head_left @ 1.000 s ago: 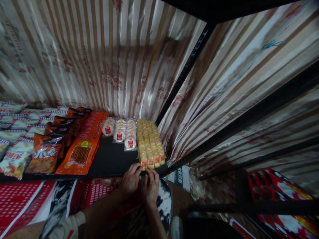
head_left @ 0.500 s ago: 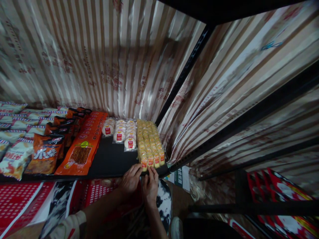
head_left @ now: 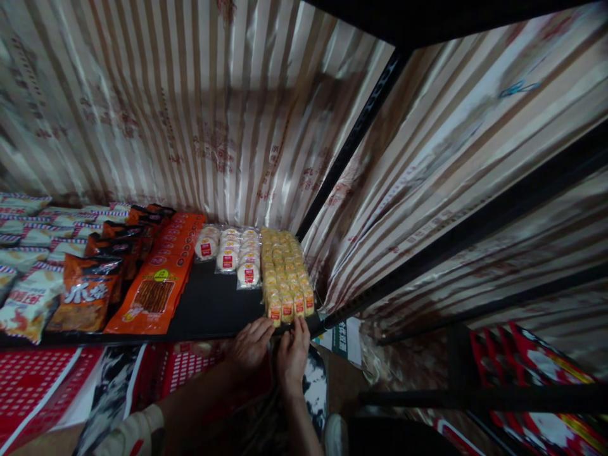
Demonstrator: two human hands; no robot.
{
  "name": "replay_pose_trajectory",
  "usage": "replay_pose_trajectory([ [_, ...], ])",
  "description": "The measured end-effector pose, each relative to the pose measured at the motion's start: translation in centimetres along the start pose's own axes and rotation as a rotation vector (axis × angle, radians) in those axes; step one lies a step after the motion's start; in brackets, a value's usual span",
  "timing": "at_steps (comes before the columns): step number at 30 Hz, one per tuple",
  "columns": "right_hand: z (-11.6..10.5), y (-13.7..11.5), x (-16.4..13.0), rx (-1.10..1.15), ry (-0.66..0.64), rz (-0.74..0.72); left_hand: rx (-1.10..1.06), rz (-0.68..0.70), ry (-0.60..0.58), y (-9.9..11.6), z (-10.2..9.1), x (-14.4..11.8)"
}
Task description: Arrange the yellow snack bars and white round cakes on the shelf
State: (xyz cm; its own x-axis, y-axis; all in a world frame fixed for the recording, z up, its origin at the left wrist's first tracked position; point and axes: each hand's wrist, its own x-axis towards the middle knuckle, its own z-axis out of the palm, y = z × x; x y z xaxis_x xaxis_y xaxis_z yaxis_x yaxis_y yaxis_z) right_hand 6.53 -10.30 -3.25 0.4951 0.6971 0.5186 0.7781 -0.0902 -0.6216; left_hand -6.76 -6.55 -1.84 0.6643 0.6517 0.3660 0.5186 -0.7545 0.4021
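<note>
My left hand (head_left: 249, 347) and my right hand (head_left: 293, 352) reach side by side to the front edge of a black shelf (head_left: 209, 310). Their fingertips touch the near end of a block of small yellow snack packs with red labels (head_left: 285, 275), stacked in rows at the shelf's right end. Both hands have their fingers spread against the packs and hold nothing. My left sleeve is pale.
Left of the yellow packs lie round white cakes in clear wrap (head_left: 230, 250), orange flat packets (head_left: 159, 288), dark orange bags (head_left: 88, 291) and pale bags (head_left: 26, 304). Striped shiny foil (head_left: 213, 107) lines the back and right side. A black upright post (head_left: 356, 136) stands behind. Red printed boxes (head_left: 42, 380) sit below.
My right hand has slid a little rightward along the front of the yellow packs. My left hand has dropped slightly below the shelf edge.
</note>
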Motion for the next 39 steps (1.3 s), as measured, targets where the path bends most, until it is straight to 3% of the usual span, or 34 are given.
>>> replay_pose_trajectory([
  [3,0.1,0.5,0.8,-0.038,0.042,0.022,0.011,0.01,0.025,-0.1,0.4,0.0],
  [10,0.7,1.4,1.2,-0.063,-0.026,-0.028,0.016,-0.029,0.01,-0.3,0.8,0.2],
  [16,-0.2,0.4,0.9,-0.038,0.022,-0.058,-0.026,0.022,0.028,-0.2,-0.2,-0.3],
  [21,-0.7,-1.3,0.2,-0.01,0.011,-0.141,-0.036,0.028,0.124,-0.5,-0.3,-1.0],
  [29,2.0,-4.5,-1.1,0.096,-0.123,-0.285,-0.127,-0.159,0.202,-2.7,-1.5,-1.0],
  [39,6.8,-6.5,-0.2,0.153,-0.297,-0.08,-0.32,-0.526,0.297,-5.6,-2.5,1.2],
])
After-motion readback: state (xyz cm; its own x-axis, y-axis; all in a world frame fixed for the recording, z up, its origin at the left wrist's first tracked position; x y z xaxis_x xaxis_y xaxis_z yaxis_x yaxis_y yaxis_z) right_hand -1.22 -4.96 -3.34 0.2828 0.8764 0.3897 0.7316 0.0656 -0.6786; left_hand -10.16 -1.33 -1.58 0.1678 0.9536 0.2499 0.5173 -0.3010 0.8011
